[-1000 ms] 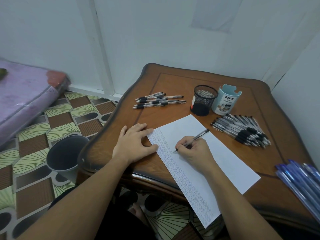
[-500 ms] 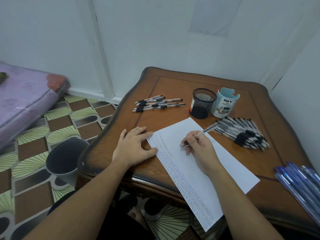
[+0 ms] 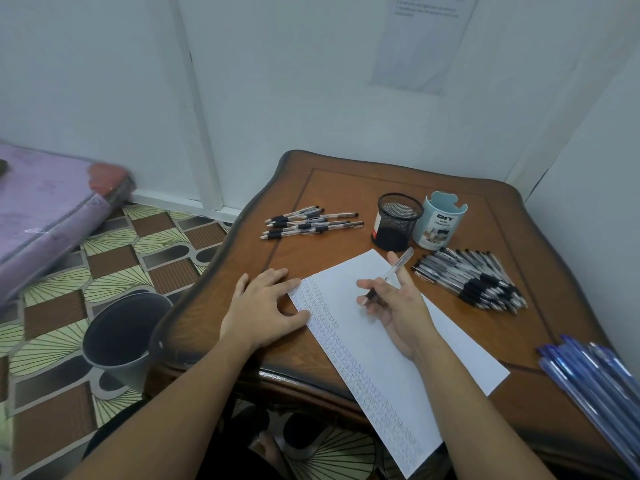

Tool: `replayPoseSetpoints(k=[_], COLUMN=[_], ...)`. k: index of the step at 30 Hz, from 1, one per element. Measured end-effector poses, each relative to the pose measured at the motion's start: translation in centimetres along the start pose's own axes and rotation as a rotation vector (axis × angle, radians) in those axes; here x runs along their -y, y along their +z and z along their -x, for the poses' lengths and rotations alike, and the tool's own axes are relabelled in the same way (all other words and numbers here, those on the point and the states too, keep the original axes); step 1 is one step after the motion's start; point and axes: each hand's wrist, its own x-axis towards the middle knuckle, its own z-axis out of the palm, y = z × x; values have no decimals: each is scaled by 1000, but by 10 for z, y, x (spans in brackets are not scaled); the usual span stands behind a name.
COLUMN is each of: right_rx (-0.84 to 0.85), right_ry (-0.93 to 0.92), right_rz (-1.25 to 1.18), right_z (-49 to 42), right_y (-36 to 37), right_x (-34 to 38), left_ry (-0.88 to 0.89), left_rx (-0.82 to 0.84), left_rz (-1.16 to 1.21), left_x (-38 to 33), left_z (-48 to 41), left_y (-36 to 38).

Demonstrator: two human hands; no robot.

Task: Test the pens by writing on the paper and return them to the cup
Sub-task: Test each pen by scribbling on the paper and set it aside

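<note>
A white sheet of paper point(image 3: 408, 341) lies slantwise on the brown wooden table point(image 3: 346, 188), with rows of small scribbles along its left edge. My left hand point(image 3: 263, 308) rests flat on the table, fingertips touching the paper's left edge. My right hand point(image 3: 394, 306) is lifted above the paper and holds a clear pen point(image 3: 393, 270) with a black grip between its fingers, the pen's back end pointing up and right. Behind the paper stand a black mesh cup point(image 3: 398, 221) and a pale blue organizer cup point(image 3: 440, 223).
Several black-grip pens point(image 3: 310, 221) lie at the table's back left. A bigger pile of similar pens point(image 3: 474, 278) lies at the right. Blue pens point(image 3: 595, 372) fill the right edge of view. A grey bin point(image 3: 121, 337) stands on the patterned floor beside the table.
My right hand stopped writing, lifted the pen off the paper and turned palm-up, the pen swinging upright toward the cups. My left hand stayed put.
</note>
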Motion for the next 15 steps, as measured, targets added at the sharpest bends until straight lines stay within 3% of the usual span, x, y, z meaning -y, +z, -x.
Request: replayPoseSetpoints(k=[3,5,7,11,15], right_rx=[-101,-117,-136,-332,-506], right_ry=[126,141,85,-183,-243], right_rz=[-224,-199,99,1079,1451], right_z=[-5,-5,-3,-2,-4], right_y=[-9,-17,-26,-52,-84], right_x=[7,17,31,62,91], left_ry=[1,4,3,4,6], left_rx=[7,18,20,11,9], left_rz=[-3,-12,-16,-22,-23], left_x=[0,-1,0,0,0], left_z=[0,0,-1,-1,-1], left_y=[-1,-2,-2,0,0])
